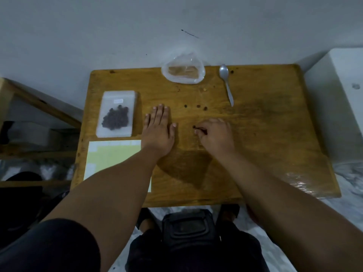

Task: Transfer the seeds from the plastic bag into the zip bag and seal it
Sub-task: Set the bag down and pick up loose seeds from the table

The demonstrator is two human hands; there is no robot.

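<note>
Seeds (115, 119), dark and round, lie mostly inside the zip bag (115, 114), flat on the left of the table (255, 134). We see a few loose seeds (198, 106) mid-table. The left hand (159, 128) rests flat, fingers (161, 112) straight and together. The right hand (216, 132) curls its fingers, pinching one seed (197, 131). A plastic bag (183, 70) and spoon (226, 83) lie at the far edge.

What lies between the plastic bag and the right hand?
In the head view, three loose dark seeds lie on the wooden table between the plastic bag and the right hand.
</note>
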